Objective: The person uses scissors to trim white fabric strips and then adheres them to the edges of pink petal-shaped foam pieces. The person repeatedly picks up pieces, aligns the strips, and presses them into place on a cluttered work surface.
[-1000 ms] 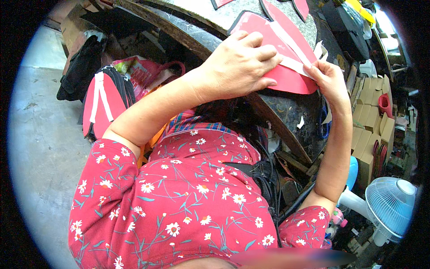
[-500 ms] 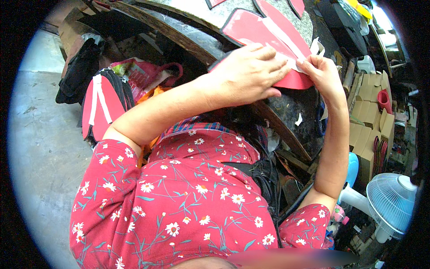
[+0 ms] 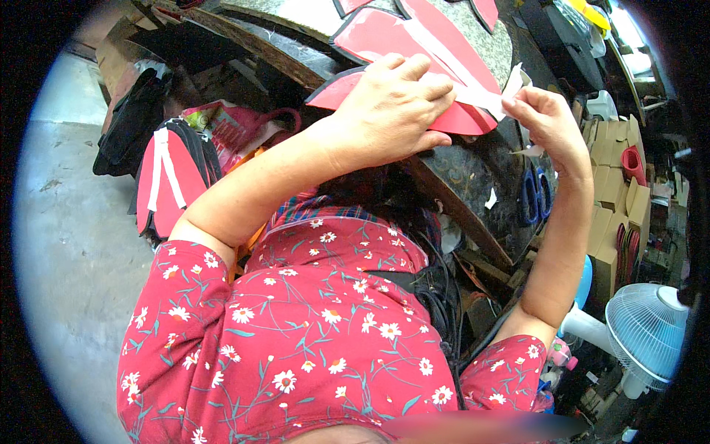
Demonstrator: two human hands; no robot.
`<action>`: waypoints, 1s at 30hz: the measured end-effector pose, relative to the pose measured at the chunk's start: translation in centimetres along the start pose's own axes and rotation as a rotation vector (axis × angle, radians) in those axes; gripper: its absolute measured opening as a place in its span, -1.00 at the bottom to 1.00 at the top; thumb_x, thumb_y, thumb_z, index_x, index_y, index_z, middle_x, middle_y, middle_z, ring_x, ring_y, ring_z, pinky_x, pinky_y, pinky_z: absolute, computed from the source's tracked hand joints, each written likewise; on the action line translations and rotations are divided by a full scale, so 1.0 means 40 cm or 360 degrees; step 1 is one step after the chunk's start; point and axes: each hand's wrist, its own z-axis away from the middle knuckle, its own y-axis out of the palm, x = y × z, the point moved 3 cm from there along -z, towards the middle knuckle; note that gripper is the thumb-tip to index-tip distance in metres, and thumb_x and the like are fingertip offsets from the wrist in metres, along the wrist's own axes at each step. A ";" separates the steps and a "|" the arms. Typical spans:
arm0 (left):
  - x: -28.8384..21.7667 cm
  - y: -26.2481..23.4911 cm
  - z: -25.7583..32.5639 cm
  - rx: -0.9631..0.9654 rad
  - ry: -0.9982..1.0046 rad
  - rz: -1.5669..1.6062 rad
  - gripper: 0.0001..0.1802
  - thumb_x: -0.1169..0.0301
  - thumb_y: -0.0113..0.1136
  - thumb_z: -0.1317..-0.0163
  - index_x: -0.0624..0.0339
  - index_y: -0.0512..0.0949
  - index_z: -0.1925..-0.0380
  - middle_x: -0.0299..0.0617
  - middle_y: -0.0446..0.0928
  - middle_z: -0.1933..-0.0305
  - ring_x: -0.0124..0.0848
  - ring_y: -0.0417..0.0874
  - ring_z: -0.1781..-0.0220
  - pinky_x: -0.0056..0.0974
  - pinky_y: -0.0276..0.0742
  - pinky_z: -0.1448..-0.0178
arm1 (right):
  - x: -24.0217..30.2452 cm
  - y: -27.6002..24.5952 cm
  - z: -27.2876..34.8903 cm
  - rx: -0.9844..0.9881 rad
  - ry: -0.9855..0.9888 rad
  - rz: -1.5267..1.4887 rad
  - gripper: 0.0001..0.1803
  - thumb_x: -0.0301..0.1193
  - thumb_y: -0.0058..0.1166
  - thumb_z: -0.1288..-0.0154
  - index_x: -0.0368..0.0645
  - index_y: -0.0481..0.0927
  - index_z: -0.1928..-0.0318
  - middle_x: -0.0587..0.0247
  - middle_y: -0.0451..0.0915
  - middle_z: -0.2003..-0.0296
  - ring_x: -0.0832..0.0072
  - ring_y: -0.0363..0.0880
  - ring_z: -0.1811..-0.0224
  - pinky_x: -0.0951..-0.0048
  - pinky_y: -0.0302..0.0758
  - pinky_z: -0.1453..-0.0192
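My left hand [image 3: 396,111] lies over a red, dark-edged sole-shaped piece [image 3: 472,120] at the near side of the bench, its fingers stretched out and resting on it. My right hand [image 3: 549,126] pinches a white tape strip [image 3: 484,99] between thumb and fingers, just off the piece's right end. The strip runs taut from there to the left hand; the rest is hidden under those fingers. Right behind lies another red sole-shaped piece [image 3: 366,35], with a white strip [image 3: 447,55] along it.
Blue-handled scissors [image 3: 528,194] lie below my right hand, near a white scrap [image 3: 491,197]. A stack of red pieces with white strips [image 3: 174,174] stands at left. Cardboard boxes [image 3: 610,177] and a blue fan [image 3: 647,337] are at right.
Both hands and the red piece have shifted, the left hand and piece leftward, the right hand rightward. More of the white strip shows between the hands, and the scissors have come into view.
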 end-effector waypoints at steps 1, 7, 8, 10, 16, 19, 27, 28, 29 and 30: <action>0.000 0.000 -0.001 -0.0001 0.0006 -0.0008 -0.32 -0.10 0.32 -0.09 0.13 0.55 -0.09 -0.27 0.51 0.00 -0.24 0.46 -0.08 -0.14 0.41 -0.18 | -0.010 -0.005 0.009 -0.0032 -0.0052 -0.0141 -0.71 -0.13 0.22 -0.37 -0.08 0.67 0.33 0.69 0.45 0.56 0.87 0.20 0.59 0.67 0.05 0.54; 0.000 0.008 -0.013 -0.0001 0.0019 -0.0025 -0.35 -0.10 0.32 -0.08 0.12 0.56 -0.03 -0.26 0.52 0.03 -0.24 0.48 -0.06 -0.14 0.41 -0.13 | -0.094 0.021 -0.014 -0.0137 0.0093 0.0111 -0.60 -0.18 0.30 -0.29 -0.20 0.53 0.53 0.60 0.34 0.62 0.74 0.23 0.52 0.52 0.21 0.46; -0.002 0.010 -0.016 0.0000 0.0018 -0.0024 -0.36 -0.10 0.32 -0.08 0.12 0.56 -0.02 -0.26 0.52 0.03 -0.24 0.49 -0.05 -0.14 0.42 -0.12 | -0.099 0.023 -0.016 -0.0110 0.0066 0.0125 -0.65 -0.21 0.29 -0.31 -0.20 0.57 0.48 0.62 0.37 0.59 0.77 0.23 0.52 0.55 0.19 0.45; -0.005 0.014 -0.021 -0.0035 0.0037 -0.0024 -0.36 -0.13 0.30 -0.09 0.09 0.55 -0.02 -0.25 0.52 0.02 -0.24 0.49 -0.07 -0.14 0.42 -0.11 | -0.105 0.026 -0.018 -0.0103 0.0136 0.0226 -0.73 -0.26 0.26 -0.36 -0.20 0.67 0.37 0.66 0.43 0.53 0.82 0.23 0.50 0.61 0.13 0.45; -0.012 0.035 -0.045 -0.0013 0.0112 -0.0014 -0.32 -0.22 0.23 -0.10 -0.03 0.53 -0.10 -0.25 0.50 -0.04 -0.23 0.50 -0.13 -0.12 0.44 -0.09 | -0.075 0.026 -0.002 -0.0090 0.0038 0.0138 -0.71 -0.27 0.30 -0.32 -0.18 0.60 0.46 0.66 0.41 0.54 0.83 0.25 0.48 0.61 0.17 0.44; -0.020 0.050 -0.060 0.0062 0.0144 -0.0097 -0.26 -0.26 0.23 -0.07 -0.13 0.51 -0.18 -0.24 0.49 -0.06 -0.22 0.49 -0.15 -0.12 0.46 -0.06 | -0.061 0.037 -0.009 -0.0116 0.0018 0.0205 -0.69 -0.25 0.33 -0.28 -0.18 0.57 0.47 0.62 0.41 0.56 0.79 0.27 0.48 0.58 0.21 0.42; -0.029 0.048 -0.083 0.0306 0.0173 -0.0120 -0.17 -0.26 0.32 0.05 -0.36 0.46 -0.29 -0.23 0.48 -0.04 -0.22 0.50 -0.14 -0.11 0.53 0.02 | -0.002 0.009 0.108 -0.0889 -0.0252 0.0792 -0.66 -0.16 0.36 -0.17 -0.11 0.62 0.19 0.22 0.66 0.30 0.30 0.66 0.26 0.29 0.54 0.16; -0.029 0.049 -0.087 0.0370 0.0166 -0.0090 -0.17 -0.25 0.32 0.06 -0.36 0.46 -0.29 -0.22 0.48 -0.04 -0.21 0.50 -0.13 -0.11 0.54 0.02 | -0.009 -0.002 0.139 -0.0878 -0.0110 0.0688 -0.67 -0.17 0.35 -0.18 -0.11 0.62 0.20 0.22 0.65 0.35 0.32 0.65 0.30 0.30 0.53 0.18; -0.030 0.048 -0.089 0.0384 0.0177 -0.0086 -0.17 -0.24 0.33 0.06 -0.35 0.46 -0.29 -0.22 0.47 -0.04 -0.20 0.51 -0.13 -0.10 0.54 0.02 | -0.015 -0.013 0.175 -0.0864 -0.0056 0.0569 -0.69 -0.18 0.34 -0.20 -0.12 0.63 0.21 0.22 0.65 0.39 0.34 0.64 0.35 0.31 0.52 0.21; -0.030 0.049 -0.090 0.0428 0.0168 -0.0045 -0.16 -0.23 0.34 0.06 -0.33 0.46 -0.29 -0.21 0.48 -0.04 -0.20 0.51 -0.13 -0.10 0.54 0.01 | -0.027 -0.019 0.205 -0.0830 0.0101 0.0611 -0.70 -0.19 0.34 -0.20 -0.12 0.63 0.21 0.23 0.65 0.41 0.35 0.63 0.37 0.31 0.52 0.22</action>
